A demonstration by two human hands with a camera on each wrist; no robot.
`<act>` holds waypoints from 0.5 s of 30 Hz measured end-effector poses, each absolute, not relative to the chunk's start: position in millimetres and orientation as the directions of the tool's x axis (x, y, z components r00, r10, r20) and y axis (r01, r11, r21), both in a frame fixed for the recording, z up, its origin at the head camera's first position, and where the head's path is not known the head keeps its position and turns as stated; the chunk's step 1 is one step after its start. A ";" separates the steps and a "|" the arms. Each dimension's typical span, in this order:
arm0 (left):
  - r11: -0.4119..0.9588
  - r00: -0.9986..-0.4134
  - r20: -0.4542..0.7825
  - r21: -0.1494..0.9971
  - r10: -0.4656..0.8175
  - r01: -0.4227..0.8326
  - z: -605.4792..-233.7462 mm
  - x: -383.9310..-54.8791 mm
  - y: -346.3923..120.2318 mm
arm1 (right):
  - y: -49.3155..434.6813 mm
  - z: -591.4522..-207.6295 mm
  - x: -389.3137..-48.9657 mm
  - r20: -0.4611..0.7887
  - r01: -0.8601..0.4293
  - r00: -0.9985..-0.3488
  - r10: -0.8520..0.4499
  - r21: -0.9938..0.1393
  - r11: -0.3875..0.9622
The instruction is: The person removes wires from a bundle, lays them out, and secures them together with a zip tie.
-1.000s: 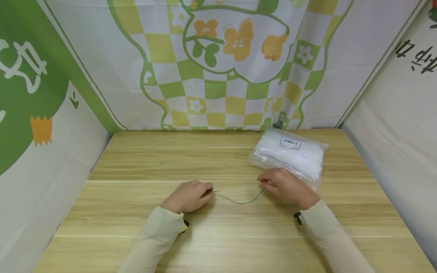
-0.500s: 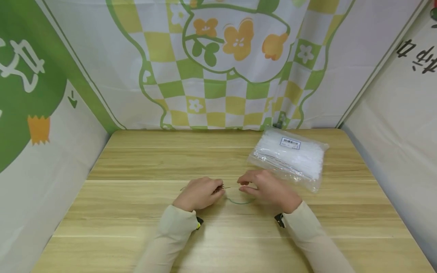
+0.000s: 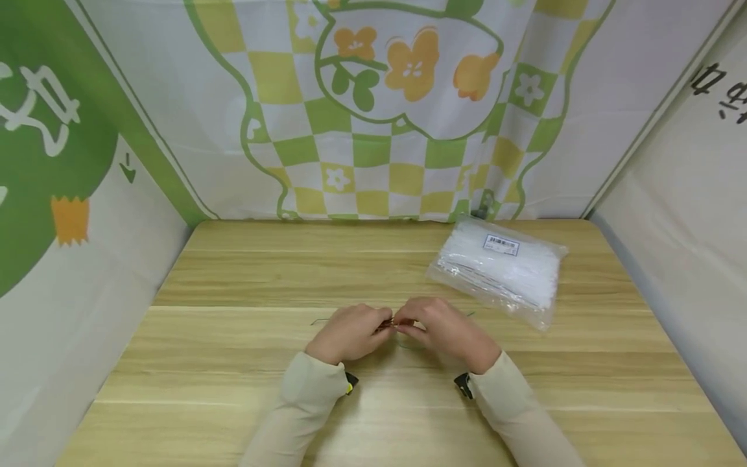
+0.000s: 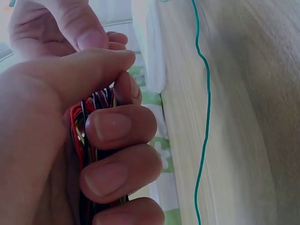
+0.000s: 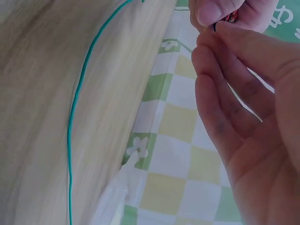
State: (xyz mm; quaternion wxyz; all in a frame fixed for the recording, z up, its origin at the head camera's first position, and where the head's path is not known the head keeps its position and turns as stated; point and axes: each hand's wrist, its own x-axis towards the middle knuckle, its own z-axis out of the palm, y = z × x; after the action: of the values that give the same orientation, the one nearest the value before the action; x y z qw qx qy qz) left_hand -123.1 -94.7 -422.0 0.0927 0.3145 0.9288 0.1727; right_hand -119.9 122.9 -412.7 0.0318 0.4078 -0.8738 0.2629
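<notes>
My left hand (image 3: 350,331) curls its fingers round a bundle of thin wires (image 4: 89,164), red, black and yellowish, seen best in the left wrist view. At the bundle's end my right hand (image 3: 446,331) meets it, thumb and forefinger pinching the dark tip of a wire (image 5: 214,27). The other right fingers are bent loosely. A single green wire (image 5: 70,126) lies on the table beneath the hands, apart from the bundle; in the head view the right hand partly hides it. Most of the bundle is covered by the left palm.
A clear plastic bag (image 3: 496,266) of white strips, perhaps cable ties, with a barcode label lies behind my right hand. The wooden table (image 3: 245,272) ends at a patterned cloth (image 3: 367,149) at the back, with printed cloth walls at both sides.
The right hand has let go of the green wire, which now lies on the table. Both hands have come together in the middle, and the right fingers now pinch at the bundle's end.
</notes>
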 end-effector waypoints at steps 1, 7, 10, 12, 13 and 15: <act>0.738 -0.781 -0.060 0.380 0.622 0.558 -422.0 -122.9 -93.5 | 123.0 -412.9 -119.4 0.271 -0.729 -0.666 -0.695 -0.432 0.530; 0.710 -0.762 -0.039 0.395 0.647 0.583 -423.6 -119.7 -88.6 | 124.5 -414.6 -117.8 0.314 -0.744 -0.658 -0.685 -0.415 0.524; 0.696 -0.750 -0.040 0.407 0.661 0.591 -425.2 -118.7 -87.4 | 125.3 -416.0 -117.3 0.350 -0.748 -0.658 -0.666 -0.402 0.528; 0.685 -0.741 -0.041 0.419 0.670 0.596 -425.9 -118.9 -87.0 | 126.1 -416.9 -117.7 0.370 -0.745 -0.665 -0.648 -0.390 0.542; 0.682 -0.739 -0.041 0.422 0.673 0.598 -426.0 -119.3 -87.1 | 126.8 -417.6 -118.4 0.377 -0.743 -0.668 -0.641 -0.385 0.548; 0.681 -0.737 -0.044 0.422 0.675 0.599 -425.9 -120.3 -88.3 | 129.1 -418.3 -120.3 0.385 -0.735 -0.678 -0.626 -0.379 0.563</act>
State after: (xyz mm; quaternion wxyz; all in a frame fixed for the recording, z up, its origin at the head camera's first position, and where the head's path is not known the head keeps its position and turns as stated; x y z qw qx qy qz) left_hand -120.3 -88.3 -425.9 0.0982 0.3492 0.9115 0.1937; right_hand -120.3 129.1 -418.3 0.1038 0.3875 -0.8778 0.2617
